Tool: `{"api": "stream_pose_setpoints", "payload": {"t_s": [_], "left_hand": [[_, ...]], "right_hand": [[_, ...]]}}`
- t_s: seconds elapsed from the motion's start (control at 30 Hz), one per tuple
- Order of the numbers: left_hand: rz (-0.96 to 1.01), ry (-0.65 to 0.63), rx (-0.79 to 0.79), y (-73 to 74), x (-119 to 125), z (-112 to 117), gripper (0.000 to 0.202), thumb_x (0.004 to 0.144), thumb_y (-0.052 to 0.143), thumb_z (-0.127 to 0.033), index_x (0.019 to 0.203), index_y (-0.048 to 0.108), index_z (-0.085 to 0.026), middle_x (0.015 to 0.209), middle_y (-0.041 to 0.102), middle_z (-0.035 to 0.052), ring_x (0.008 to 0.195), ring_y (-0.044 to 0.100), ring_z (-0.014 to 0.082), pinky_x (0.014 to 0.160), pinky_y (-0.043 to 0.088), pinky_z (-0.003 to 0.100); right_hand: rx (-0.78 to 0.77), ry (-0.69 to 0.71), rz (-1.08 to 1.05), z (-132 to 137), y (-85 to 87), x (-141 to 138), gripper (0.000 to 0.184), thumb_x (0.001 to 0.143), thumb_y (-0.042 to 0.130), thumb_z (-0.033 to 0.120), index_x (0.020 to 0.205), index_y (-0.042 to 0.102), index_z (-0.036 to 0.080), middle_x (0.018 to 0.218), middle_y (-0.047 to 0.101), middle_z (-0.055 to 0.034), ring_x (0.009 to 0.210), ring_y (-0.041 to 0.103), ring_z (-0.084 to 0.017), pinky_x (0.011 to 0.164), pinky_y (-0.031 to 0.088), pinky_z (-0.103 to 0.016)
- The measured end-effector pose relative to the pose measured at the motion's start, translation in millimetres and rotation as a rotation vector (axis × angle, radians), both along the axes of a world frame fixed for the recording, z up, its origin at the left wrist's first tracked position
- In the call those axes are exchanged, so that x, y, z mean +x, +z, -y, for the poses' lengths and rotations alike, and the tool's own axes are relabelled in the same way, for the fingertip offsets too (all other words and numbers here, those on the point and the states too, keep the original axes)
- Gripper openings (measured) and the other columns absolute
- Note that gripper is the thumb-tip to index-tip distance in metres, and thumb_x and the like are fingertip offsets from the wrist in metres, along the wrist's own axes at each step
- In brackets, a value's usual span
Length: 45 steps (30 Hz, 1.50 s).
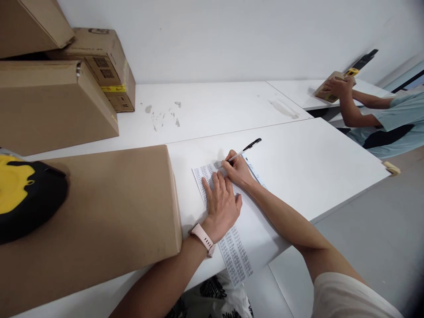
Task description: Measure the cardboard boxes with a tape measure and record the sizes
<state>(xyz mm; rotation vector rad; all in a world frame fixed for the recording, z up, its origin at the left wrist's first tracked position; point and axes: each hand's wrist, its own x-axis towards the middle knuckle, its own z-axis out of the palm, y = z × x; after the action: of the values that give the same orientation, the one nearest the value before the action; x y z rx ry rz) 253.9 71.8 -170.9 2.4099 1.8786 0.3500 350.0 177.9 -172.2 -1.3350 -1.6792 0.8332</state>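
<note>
Left hand (223, 207) at centre of frame, fingers extended and slightly spread, palm down on a printed sheet (236, 258); grasping nothing. Pale pink wristband (203, 237) on that wrist. Right hand (237, 170) just above and to the right, fingers closed round a white-and-black pen (245, 149), its black end slanting to the upper right. Writing tip near the top of the sheet; contact cannot be told.

Sheet lies on the white table (298, 163), from centre down to lower centre, where it overhangs the near edge; small columns of text. Blue-marked paper (253, 170) partly under right wrist.

Lower left: large cardboard box (119, 198), a yellow-and-black object (31, 198) over it at frame edge. Upper left: more cartons (106, 66). Upper right: co-worker in light-blue sleeve (400, 110), hands on a small box (325, 92).
</note>
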Motion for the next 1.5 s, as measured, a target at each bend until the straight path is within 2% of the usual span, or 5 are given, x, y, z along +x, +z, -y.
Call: {"api": "stream_pose_setpoints", "payload": {"t_s": [0.9,1.03,1.2,1.4,1.5], "left_hand": [[-0.007,-0.005,-0.015,2.5,0,0,0.063,0.100,0.037,-0.041,0.147,0.044,0.000,0.156,0.039,0.0274,0.149,0.029,0.0403,0.119,0.018,0.070],[-0.002,-0.004,-0.019,2.2,0,0,0.063,0.099,0.037,-0.041,0.147,0.045,-0.001,0.157,0.038,0.0277,0.149,0.029,0.0408,0.119,0.017,0.070],[0.050,-0.010,-0.009,2.1,-2,2,0.062,0.099,0.039,-0.039,0.146,0.043,0.001,0.156,0.037,0.0295,0.149,0.029,0.0417,0.119,0.017,0.070],[0.236,-0.040,0.183,2.2,-7,4,0.034,0.094,0.048,-0.021,0.122,0.059,-0.007,0.140,0.056,0.0222,0.137,0.046,0.0364,0.118,0.032,0.058],[0.360,-0.148,0.343,16.0,-6,21,0.021,0.091,0.048,-0.015,0.105,0.063,-0.012,0.120,0.065,0.0166,0.122,0.056,0.0310,0.110,0.044,0.049]], "right_hand": [[0.011,-0.068,-0.019,1,1.2,-1,0.020,0.082,0.058,0.026,0.070,0.042,0.024,0.058,0.041,0.0055,0.056,0.039,-0.014,0.056,0.033,-0.029],[0.130,-0.030,0.018,-2,-1.0,9,0.011,0.091,0.054,0.034,0.090,0.054,0.023,0.076,0.056,0.0003,0.066,0.049,-0.016,0.065,0.042,-0.031],[0.338,0.183,0.330,-12,-5.8,32,0.028,0.089,0.048,0.015,0.107,0.067,0.025,0.105,0.065,-0.0082,0.094,0.059,-0.023,0.084,0.047,-0.038],[0.404,0.215,0.506,-22,-20.1,37,0.052,0.085,0.040,0.002,0.124,0.067,0.024,0.102,0.070,-0.0091,0.096,0.058,-0.026,0.084,0.051,-0.039],[0.453,0.157,0.530,-24,-25.5,33,0.054,0.084,0.038,0.002,0.128,0.063,0.022,0.098,0.071,-0.0090,0.095,0.060,-0.026,0.084,0.051,-0.039]]}}
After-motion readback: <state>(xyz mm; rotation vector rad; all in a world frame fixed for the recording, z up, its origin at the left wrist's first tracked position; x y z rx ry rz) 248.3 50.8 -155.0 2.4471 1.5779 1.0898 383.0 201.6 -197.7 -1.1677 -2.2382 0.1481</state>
